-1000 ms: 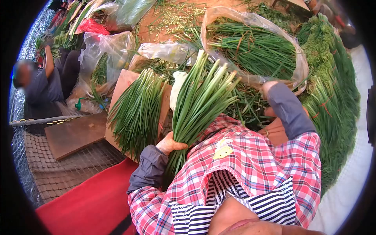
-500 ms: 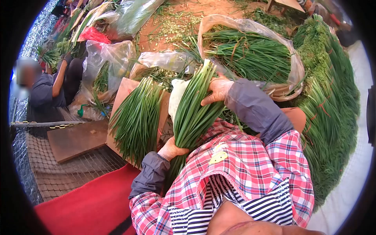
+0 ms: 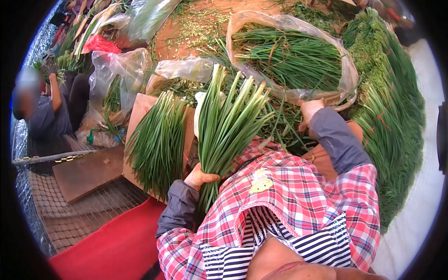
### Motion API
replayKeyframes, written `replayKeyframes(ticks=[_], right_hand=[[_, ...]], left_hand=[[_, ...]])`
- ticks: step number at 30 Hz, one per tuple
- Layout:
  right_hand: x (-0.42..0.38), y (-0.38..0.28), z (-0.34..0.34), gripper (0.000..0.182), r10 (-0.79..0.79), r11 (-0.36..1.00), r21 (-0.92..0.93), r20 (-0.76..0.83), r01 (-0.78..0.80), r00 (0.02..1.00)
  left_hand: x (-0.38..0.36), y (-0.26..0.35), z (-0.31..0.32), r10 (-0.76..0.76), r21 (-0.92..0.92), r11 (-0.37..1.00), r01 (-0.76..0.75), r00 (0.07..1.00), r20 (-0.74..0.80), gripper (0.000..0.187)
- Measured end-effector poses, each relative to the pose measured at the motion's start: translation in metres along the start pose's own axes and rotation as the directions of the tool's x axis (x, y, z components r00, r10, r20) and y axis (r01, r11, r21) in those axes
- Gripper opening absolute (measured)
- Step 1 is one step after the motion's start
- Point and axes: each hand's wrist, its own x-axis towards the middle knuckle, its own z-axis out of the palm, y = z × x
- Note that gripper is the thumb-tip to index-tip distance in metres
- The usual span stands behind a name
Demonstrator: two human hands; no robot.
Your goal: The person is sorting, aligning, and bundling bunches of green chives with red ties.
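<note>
My left hand [image 3: 200, 177] is closed around the lower, leafy part of a bunch of garlic chives [image 3: 224, 126]. The pale cut ends of this bunch fan out at the top. My right hand [image 3: 310, 111] is away from the bunch, at the near edge of the plastic bag and over loose leaves [image 3: 284, 122]. Its thumb and fingers look apart, and I see nothing held in them. Left of the held bunch, a pile of chives [image 3: 158, 142] lies on a tilted board [image 3: 135, 114]. Something white [image 3: 199, 112] shows behind the held bunch.
An opened plastic bag [image 3: 347, 58] full of chives [image 3: 294, 56] lies ahead. Tied bunches [image 3: 392, 126] are stacked along the right. A brown board [image 3: 88, 170] rests on netting at left. Another person [image 3: 49, 112] sits at far left, handling greens. Red cloth [image 3: 107, 233] covers the near left.
My right hand has let go of the bunch and moved right, towards the bag's near edge. The bunch's cut ends have spread wider, while my left hand keeps its hold.
</note>
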Motion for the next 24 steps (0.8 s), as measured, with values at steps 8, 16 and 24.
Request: replayKeyframes(ticks=[8,16,24], right_hand=[[-0.004,-0.006,0.042,0.029,-0.134,0.718,0.697,0.141,-0.003,0.981],[0.037,-0.032,0.066,0.035,0.165,0.353,0.9,0.208,-0.255,0.964],[0.085,-0.059,0.075,0.03,0.223,0.249,0.93,0.218,-0.271,0.95]], left_hand=[[-0.004,-0.012,-0.004,-0.011,-0.145,0.989,0.004,0.999,-0.047,0.064],[-0.002,-0.011,0.003,0.006,-0.078,0.997,-0.012,0.998,-0.069,0.054],[-0.001,-0.015,0.001,0.02,-0.057,0.998,-0.025,0.997,-0.073,0.068]])
